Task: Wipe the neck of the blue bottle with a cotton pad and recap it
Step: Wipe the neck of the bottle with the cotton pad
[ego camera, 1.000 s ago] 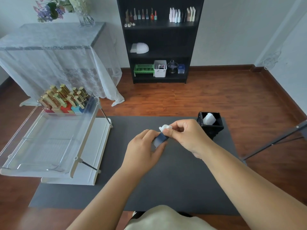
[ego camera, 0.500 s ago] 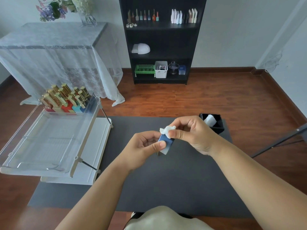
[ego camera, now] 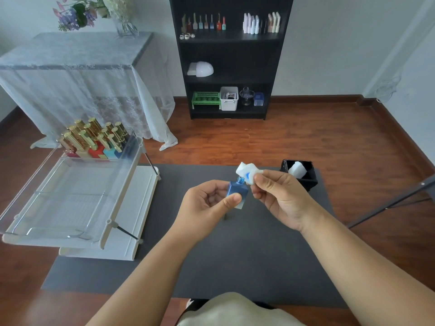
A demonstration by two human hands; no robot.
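1. Hands: the left hand [ego camera: 207, 203] grips the bottle [ego camera: 236, 192] above the mat [ego camera: 235, 255], neck uncapped and tilted up.
2. Right hand [ego camera: 280, 196] pinches the pad [ego camera: 247, 173], blue-stained, just beside the neck.
3. Black box [ego camera: 303, 182] sits far right; rack [ego camera: 70, 196] stands left on the tabletop.

Blue bottle [ego camera: 237, 193] is uncapped, square-bodied, held above the dark mat, threaded neck tipped toward one o'clock. Cotton pad [ego camera: 247, 172] sits just off the neck at one o'clock, white, crumpled, with a blue stain on its near face.
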